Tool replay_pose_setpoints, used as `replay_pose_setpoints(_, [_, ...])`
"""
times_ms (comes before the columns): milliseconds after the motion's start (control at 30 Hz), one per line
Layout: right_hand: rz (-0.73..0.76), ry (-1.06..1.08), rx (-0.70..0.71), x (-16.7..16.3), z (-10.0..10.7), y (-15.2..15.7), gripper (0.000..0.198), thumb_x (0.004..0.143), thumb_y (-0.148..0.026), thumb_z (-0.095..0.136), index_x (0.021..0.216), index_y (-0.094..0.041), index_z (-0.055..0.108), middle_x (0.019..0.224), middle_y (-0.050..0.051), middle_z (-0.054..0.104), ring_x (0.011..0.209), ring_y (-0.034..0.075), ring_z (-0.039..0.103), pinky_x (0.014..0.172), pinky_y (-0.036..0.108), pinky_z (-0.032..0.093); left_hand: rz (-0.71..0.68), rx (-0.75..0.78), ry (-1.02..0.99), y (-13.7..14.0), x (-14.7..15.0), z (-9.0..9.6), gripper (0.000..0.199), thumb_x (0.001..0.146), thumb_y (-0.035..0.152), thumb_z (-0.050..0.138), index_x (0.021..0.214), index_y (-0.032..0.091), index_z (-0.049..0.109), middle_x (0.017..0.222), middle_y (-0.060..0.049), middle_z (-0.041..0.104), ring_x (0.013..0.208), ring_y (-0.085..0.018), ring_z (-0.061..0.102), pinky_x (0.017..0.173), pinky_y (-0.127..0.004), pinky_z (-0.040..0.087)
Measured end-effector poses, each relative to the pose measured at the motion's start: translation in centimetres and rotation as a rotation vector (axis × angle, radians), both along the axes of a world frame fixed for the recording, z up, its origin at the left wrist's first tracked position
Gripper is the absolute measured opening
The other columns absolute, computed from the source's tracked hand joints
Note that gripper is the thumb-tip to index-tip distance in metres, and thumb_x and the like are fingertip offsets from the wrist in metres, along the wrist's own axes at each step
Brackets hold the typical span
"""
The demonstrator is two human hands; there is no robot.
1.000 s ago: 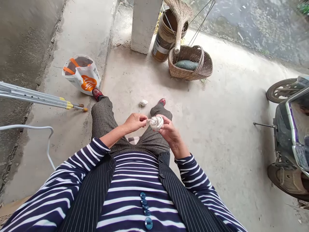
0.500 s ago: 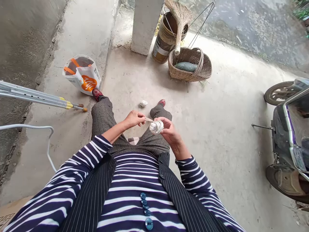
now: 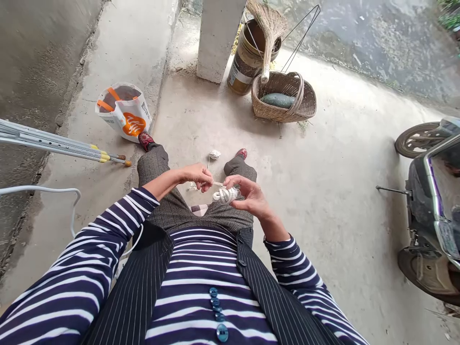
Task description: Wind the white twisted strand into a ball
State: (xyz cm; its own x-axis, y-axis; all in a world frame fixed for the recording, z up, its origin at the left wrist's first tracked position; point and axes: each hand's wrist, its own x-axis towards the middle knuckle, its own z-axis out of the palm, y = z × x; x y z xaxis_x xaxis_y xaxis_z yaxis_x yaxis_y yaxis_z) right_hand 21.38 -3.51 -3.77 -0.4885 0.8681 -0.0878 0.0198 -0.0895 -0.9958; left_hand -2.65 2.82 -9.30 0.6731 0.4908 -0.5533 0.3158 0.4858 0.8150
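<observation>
My right hand [image 3: 248, 192] is curled around a small ball of white yarn [image 3: 225, 195], its thumb and fingers on the ball's right side. A short taut length of yarn runs from the ball to my left hand [image 3: 199, 176], whose fingers are pinched closed on it. On the floor between my feet lies a second white yarn ball [image 3: 214, 154], with a strand rising from it toward my left hand. Both hands are above my lap, close together.
A white bag [image 3: 124, 112] stands by my left foot, with crutches [image 3: 72, 146] nearby. Ahead are a bucket [image 3: 241, 67], a straw broom [image 3: 268, 33] and a wicker basket [image 3: 275, 111] holding a dark green gourd [image 3: 278, 100]. A scooter [image 3: 427, 191] is at the right.
My left hand has shifted slightly left, and the held ball has turned and moved a little left and down. The fingers of my right hand have spread wider around it.
</observation>
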Motion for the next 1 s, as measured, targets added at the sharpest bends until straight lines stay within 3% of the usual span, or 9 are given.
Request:
replay_pose_setpoints(133, [-0.122, 0.077, 0.003, -0.5, 0.1, 0.3, 0.035, 0.063, -0.017, 0.085, 0.095, -0.025, 0.072, 0.103, 0.003, 0.069, 0.103, 0.022, 0.063, 0.092, 0.034, 0.049, 0.039, -0.008, -0.038, -0.8, 1.6, -0.2, 0.022, 0.068, 0.034, 0.08, 0.076, 0.013, 0.079, 0.069, -0.008, 0.073, 0.059, -0.014, 0.066, 0.051, -0.02, 0.048])
replay_pose_setpoints(233, [-0.203, 0.124, -0.058, -0.6, 0.2, 1.0, 0.043, 0.058, -0.027, 0.093, 0.095, -0.024, 0.072, 0.103, 0.004, 0.07, 0.1, 0.022, 0.063, 0.09, 0.035, 0.051, 0.079, -0.065, -0.096, -1.3, 2.5, -0.2, 0.025, 0.067, 0.034, 0.081, 0.079, 0.013, 0.08, 0.076, -0.01, 0.076, 0.061, -0.015, 0.069, 0.051, -0.02, 0.048])
replay_pose_setpoints(367, [-0.266, 0.167, -0.145, -0.7, 0.2, 2.0, 0.055, 0.05, -0.039, 0.098, 0.094, -0.024, 0.069, 0.101, 0.003, 0.069, 0.092, 0.021, 0.063, 0.08, 0.033, 0.053, 0.152, -0.072, -0.13, -1.1, 2.4, -0.1, 0.027, 0.064, 0.033, 0.083, 0.082, 0.013, 0.081, 0.087, -0.012, 0.078, 0.083, -0.021, 0.072, 0.062, -0.023, 0.057])
replay_pose_setpoints(467, [-0.293, 0.193, -0.159, -0.9, 0.3, 2.6, 0.06, 0.046, -0.043, 0.099, 0.094, -0.025, 0.068, 0.101, 0.003, 0.069, 0.09, 0.02, 0.063, 0.078, 0.032, 0.053, 0.239, 0.003, -0.075, -0.5, 1.9, 0.1, 0.025, 0.064, 0.032, 0.082, 0.079, 0.012, 0.08, 0.085, -0.01, 0.077, 0.082, -0.02, 0.07, 0.066, -0.027, 0.06])
replay_pose_setpoints(633, [-0.241, 0.262, -0.199, -1.6, 0.4, 2.3, 0.06, 0.043, -0.042, 0.101, 0.091, -0.024, 0.07, 0.1, 0.002, 0.071, 0.091, 0.02, 0.065, 0.085, 0.033, 0.054, 0.354, 0.2, 0.05, 0.2, 1.6, 0.5, 0.019, 0.069, 0.03, 0.075, 0.072, 0.011, 0.076, 0.066, -0.002, 0.067, 0.06, -0.012, 0.061, 0.06, -0.022, 0.054])
replay_pose_setpoints(867, [-0.255, 0.3, -0.24, -0.5, 0.1, 1.6, 0.056, 0.045, -0.038, 0.101, 0.091, -0.024, 0.072, 0.101, 0.001, 0.07, 0.088, 0.018, 0.064, 0.078, 0.03, 0.054, 0.36, 0.424, 0.106, 0.2, 2.0, -0.5, 0.019, 0.075, 0.029, 0.064, 0.068, 0.014, 0.073, 0.059, 0.001, 0.062, 0.059, -0.012, 0.062, 0.055, -0.018, 0.048])
replay_pose_setpoints(1000, [-0.281, 0.298, -0.264, 0.4, 0.2, 1.8, 0.056, 0.045, -0.035, 0.1, 0.092, -0.024, 0.072, 0.103, 0.001, 0.069, 0.088, 0.019, 0.063, 0.073, 0.03, 0.055, 0.338, 0.434, 0.092, 0.3, 2.4, -0.8, 0.019, 0.076, 0.028, 0.064, 0.066, 0.013, 0.071, 0.058, 0.001, 0.063, 0.058, -0.012, 0.063, 0.053, -0.016, 0.047])
